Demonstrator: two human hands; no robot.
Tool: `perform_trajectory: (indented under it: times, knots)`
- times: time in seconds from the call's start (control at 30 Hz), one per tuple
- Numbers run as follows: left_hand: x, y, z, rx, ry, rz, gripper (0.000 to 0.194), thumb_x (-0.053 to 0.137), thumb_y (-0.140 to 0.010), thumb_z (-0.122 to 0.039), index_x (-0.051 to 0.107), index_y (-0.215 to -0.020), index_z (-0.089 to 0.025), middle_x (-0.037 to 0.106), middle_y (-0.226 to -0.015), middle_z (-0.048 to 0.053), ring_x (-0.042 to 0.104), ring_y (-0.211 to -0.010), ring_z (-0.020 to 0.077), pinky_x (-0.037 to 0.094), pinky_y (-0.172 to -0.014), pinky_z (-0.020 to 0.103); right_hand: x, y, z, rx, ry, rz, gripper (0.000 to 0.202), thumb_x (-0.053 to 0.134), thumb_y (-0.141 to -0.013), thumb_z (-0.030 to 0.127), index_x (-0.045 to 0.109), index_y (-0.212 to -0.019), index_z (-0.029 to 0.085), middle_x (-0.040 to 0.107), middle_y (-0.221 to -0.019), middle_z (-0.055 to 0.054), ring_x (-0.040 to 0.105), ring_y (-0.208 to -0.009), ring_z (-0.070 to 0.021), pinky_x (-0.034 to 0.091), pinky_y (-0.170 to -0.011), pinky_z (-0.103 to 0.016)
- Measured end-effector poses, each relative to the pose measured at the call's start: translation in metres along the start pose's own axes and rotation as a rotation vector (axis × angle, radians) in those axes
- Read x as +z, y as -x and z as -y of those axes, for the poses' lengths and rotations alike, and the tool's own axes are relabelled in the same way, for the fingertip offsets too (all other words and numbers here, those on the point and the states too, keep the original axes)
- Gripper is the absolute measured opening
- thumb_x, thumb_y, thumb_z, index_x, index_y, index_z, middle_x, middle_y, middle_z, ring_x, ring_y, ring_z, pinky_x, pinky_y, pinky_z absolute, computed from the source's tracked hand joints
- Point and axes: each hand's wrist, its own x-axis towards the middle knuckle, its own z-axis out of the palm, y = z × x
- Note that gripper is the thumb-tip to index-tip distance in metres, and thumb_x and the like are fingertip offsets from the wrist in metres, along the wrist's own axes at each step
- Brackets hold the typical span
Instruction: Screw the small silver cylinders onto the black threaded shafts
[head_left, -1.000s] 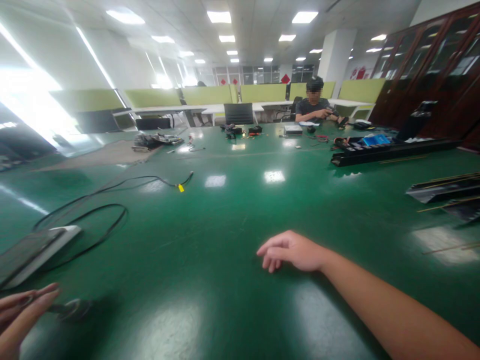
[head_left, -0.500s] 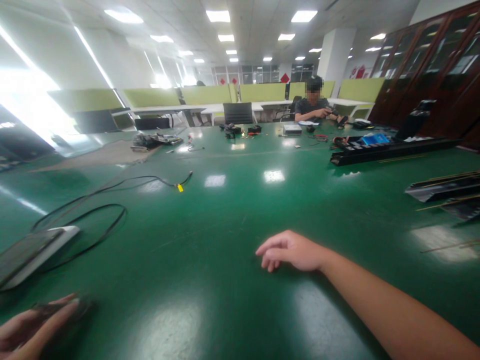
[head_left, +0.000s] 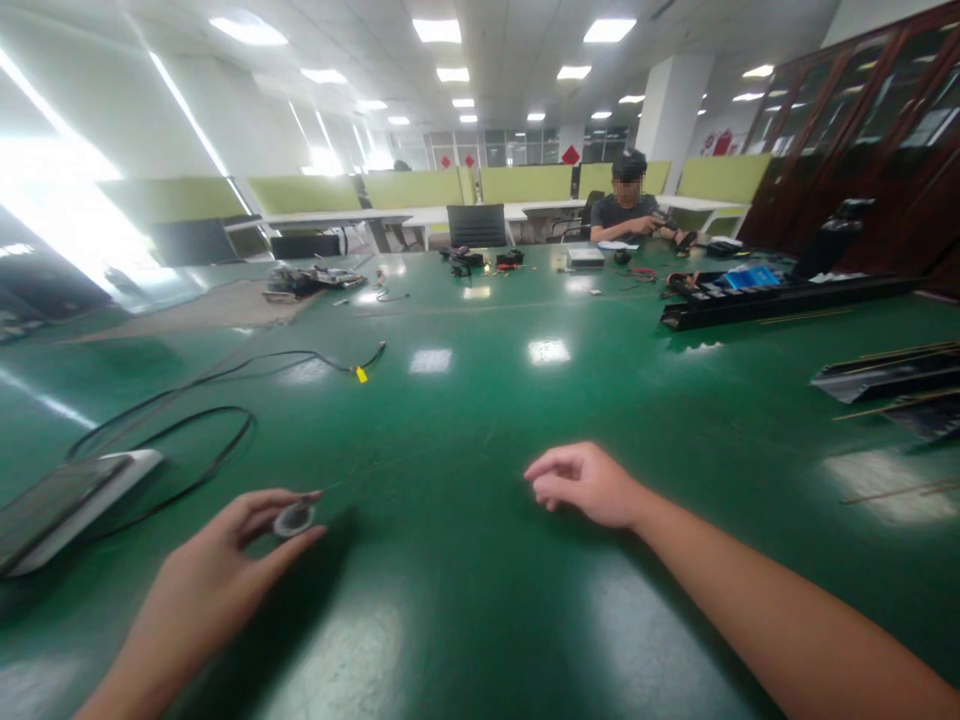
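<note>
Between the thumb and fingers of my left hand is a small round grey object, held above the green tabletop at the lower left. The object is blurred, and I cannot make out what it is. My right hand hovers over or rests on the table right of centre, its fingers loosely curled and apart. Nothing shows in it. The undersides of its fingers are partly hidden.
A grey-white flat device lies at the left edge beside a black cable with a yellow tag. Black metal channels lie at the right. Across the table sits a person.
My left hand has come in from the lower left corner, rising and moving right with the round object. My right hand has shifted slightly up and to the right.
</note>
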Motion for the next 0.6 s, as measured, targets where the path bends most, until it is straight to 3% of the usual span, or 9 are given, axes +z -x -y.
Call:
perform_trajectory:
  times: [0.17,0.3,0.43,0.6]
  knots:
    - [0.035,-0.016,-0.088,0.330,0.226,0.249,0.039,0.066,-0.079,-0.048,0.066,-0.110,-0.023,0.072,-0.110,0.005,0.068,-0.097,0.0245,0.052,-0.091,0.038,-0.013,-0.004,-0.004,-0.079,0.113,-0.182,0.031,0.071,-0.077,0.028,0.069,-0.104,0.012,0.069,-0.076,-0.004,0.063,-0.066,-0.0143,0.050,-0.066,-0.029]
    - [0.064,-0.018,-0.138,0.537,0.266,0.388,0.031,0.064,-0.086,-0.038,0.066,-0.114,-0.025,0.070,-0.110,0.004,0.065,-0.099,0.0224,0.050,-0.092,0.037,-0.013,0.003,0.003,-0.260,0.356,-0.183,0.042,0.065,-0.076,0.014,0.062,-0.118,0.018,0.069,-0.093,-0.004,0.063,-0.078,-0.0152,0.051,-0.077,-0.031]
    - [0.089,-0.015,-0.152,0.630,0.334,0.451,0.031,0.061,-0.089,-0.036,0.064,-0.117,-0.025,0.068,-0.109,0.005,0.062,-0.098,0.0221,0.049,-0.091,0.036,-0.008,0.009,0.009,-0.373,0.511,-0.120,0.063,0.065,-0.069,0.006,0.050,-0.127,0.022,0.064,-0.113,-0.006,0.061,-0.093,-0.0175,0.049,-0.083,-0.031]
    - [0.110,-0.012,-0.142,0.534,0.438,0.461,0.033,0.060,-0.090,-0.036,0.060,-0.121,-0.026,0.067,-0.114,0.004,0.062,-0.102,0.0217,0.047,-0.092,0.035,-0.005,0.009,0.009,-0.348,0.582,-0.089,0.049,0.064,-0.068,0.006,0.054,-0.114,0.022,0.062,-0.104,-0.004,0.060,-0.090,-0.0182,0.049,-0.081,-0.031]
